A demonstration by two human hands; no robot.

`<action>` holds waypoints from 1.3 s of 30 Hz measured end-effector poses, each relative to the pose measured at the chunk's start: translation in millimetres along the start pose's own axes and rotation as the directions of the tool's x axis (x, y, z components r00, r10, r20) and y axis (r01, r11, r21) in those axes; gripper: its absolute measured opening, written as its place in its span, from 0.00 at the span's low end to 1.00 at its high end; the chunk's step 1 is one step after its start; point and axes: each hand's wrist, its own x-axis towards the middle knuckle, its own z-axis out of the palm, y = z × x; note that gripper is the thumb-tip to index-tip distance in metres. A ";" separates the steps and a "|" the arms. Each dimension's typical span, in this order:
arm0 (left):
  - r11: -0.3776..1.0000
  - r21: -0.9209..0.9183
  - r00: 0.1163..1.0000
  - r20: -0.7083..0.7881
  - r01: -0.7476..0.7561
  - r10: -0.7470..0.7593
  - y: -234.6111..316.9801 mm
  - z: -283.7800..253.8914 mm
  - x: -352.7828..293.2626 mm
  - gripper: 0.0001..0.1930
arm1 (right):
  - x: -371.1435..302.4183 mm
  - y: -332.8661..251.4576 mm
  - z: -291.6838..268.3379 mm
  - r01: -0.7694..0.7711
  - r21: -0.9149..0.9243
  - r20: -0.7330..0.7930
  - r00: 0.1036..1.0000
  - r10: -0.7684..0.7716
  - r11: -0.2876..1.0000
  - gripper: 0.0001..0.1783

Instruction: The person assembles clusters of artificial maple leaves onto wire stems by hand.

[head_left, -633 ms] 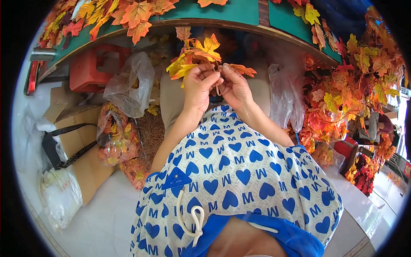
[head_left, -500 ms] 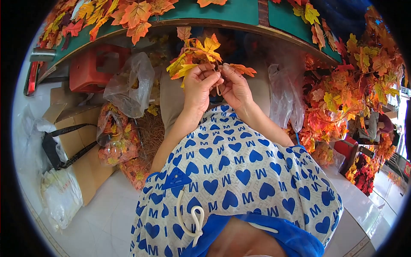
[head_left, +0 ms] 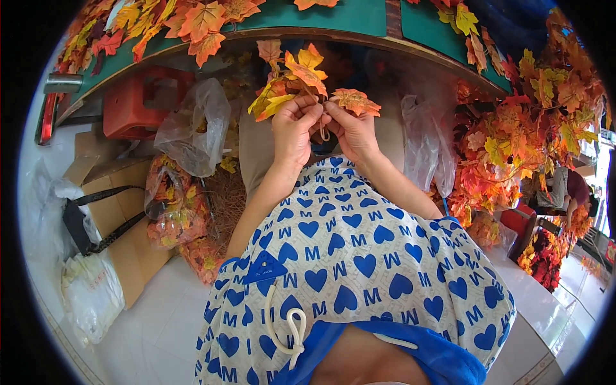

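Over my lap, both hands work close together on a spray of artificial maple leaves (head_left: 308, 69) in yellow and orange. My left hand (head_left: 294, 133) is closed, its thumb and index finger pinching the stem below the yellow leaves. My right hand (head_left: 358, 136) is closed too, pinching the stem beside it, with an orange leaf (head_left: 355, 101) sticking out above its fingers. A thin pale brown stem loop (head_left: 325, 133) hangs between the hands. The fingertips nearly meet, and they partly hide the spot where the stems join.
Ahead is a green-topped table (head_left: 308, 24) with more leaves along it. A red plastic stool (head_left: 138, 106), clear bags (head_left: 199, 128) and a cardboard box (head_left: 125, 247) stand left. Leaf garlands (head_left: 494, 147) hang in a mass on the right. Another person (head_left: 568, 191) bends over beyond them.
The leaves have turned: an orange leaf now leans over the yellow ones, and the right-hand leaf has swung up and inward. Both hands stay pinched, shifted slightly. The person at far right has moved.
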 end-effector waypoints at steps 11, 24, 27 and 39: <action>0.994 -0.100 0.998 -0.044 0.050 -0.055 -1.1 -18.9 14.0 0.05 | 14.8 8.4 -23.1 0.682 -0.692 0.606 0.727 -0.322 0.238 0.11; 0.924 -0.336 0.983 0.052 0.185 -0.178 -4.3 -58.9 38.7 0.10 | -3.1 -8.7 -9.0 0.667 -0.708 0.593 0.740 -0.318 0.231 0.10; 0.826 -0.406 0.914 0.071 0.392 -0.399 -15.8 -50.6 21.0 0.12 | 9.3 4.3 -12.1 0.480 -0.698 0.329 0.874 -0.358 0.531 0.08; 0.950 -0.270 0.987 0.066 0.156 -0.144 -18.9 -23.9 2.6 0.10 | 21.9 -55.7 25.0 0.707 -0.704 0.649 0.678 -0.345 0.065 0.09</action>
